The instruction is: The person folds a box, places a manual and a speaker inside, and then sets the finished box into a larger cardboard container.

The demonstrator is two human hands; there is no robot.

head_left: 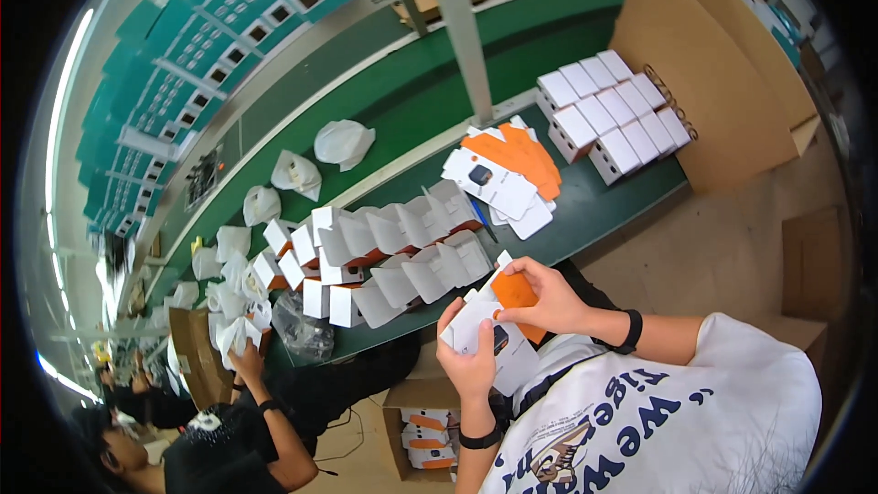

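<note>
In front of my body, past the near table edge, I hold a white-and-orange printed carton sleeve (pixel 519 368) with a picture of a dark device on it. My left hand (pixel 469 364) grips its left side, thumb on the white face. My right hand (pixel 554 300) pinches it at the upper right, beside an orange panel. Whether this is one sleeve or several together I cannot tell. Nearest on the green table lie fanned flat sleeves (pixel 494 181), white and orange. Left of them stand rows of small white boxes (pixel 395 285) with raised flaps.
Closed white boxes (pixel 615 102) sit in rows at the right, by a large brown carton (pixel 713 73). A metal post (pixel 460 27) rises behind the table. An open carton (pixel 395 425) below holds more sleeves. At left, a co-worker's hand (pixel 245 366) holds a white wrapped bundle.
</note>
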